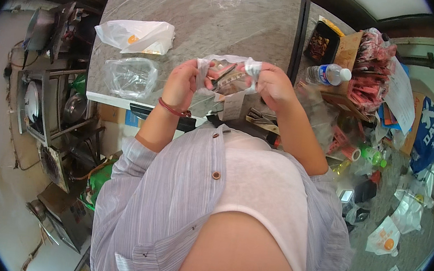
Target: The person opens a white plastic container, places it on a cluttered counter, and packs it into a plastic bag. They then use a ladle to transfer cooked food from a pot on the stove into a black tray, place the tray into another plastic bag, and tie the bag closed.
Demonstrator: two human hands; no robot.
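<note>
My left hand [183, 79] and my right hand [275, 85] grip opposite sides of the mouth of a thin, translucent plastic bag [229, 57], which is spread between them. Within the bag's opening, a dark slender item and a pale strip with dark marks show; blur keeps me from telling what they are. A printed paper slip [233, 107] hangs below the bag, bearing writing. To the left of my left hand, a clear plastic container [131, 79], apparently wrapped in film or a bag, rests on the grey table [221, 23]. Behind it lies a white plastic bag [136, 36] with an orange print.
At right stand a water bottle [330, 74], a black food tray [322, 43] and a cardboard box [344, 55] of red-and-white packets [369, 88]. An open drawer [263, 120] with metal tools sits near my waist. Steel racks with pans [34, 100] line the left.
</note>
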